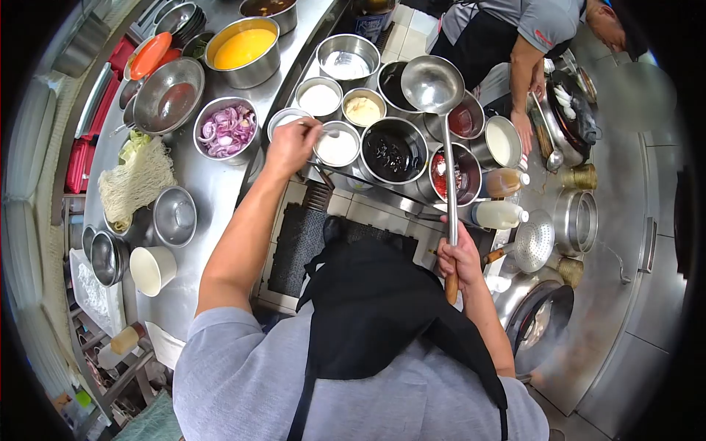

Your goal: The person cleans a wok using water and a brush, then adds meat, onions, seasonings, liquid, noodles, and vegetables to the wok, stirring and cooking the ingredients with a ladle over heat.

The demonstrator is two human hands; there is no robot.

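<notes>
My right hand (460, 257) is closed round the handle of a long metal ladle (434, 84), whose bowl hangs over the containers at the top. Over the small round containers, my left hand (292, 149) is closed on a small spoon (323, 132), which reaches over a container of white powder (337, 147). Beside that hand is another small container (285, 119), partly hidden by it. Nearby stand a pot of dark liquid (394, 150), a container of pale yellow paste (363, 109) and a container with red contents (456, 173).
At the left are a bowl of sliced red onion (226, 131), noodles (136, 180) and a pot of yellow liquid (243, 48). Bottles (500, 214), a perforated skimmer (535, 241) and a steaming wok (540, 323) lie right. Another person's hand (521, 131) rests at upper right.
</notes>
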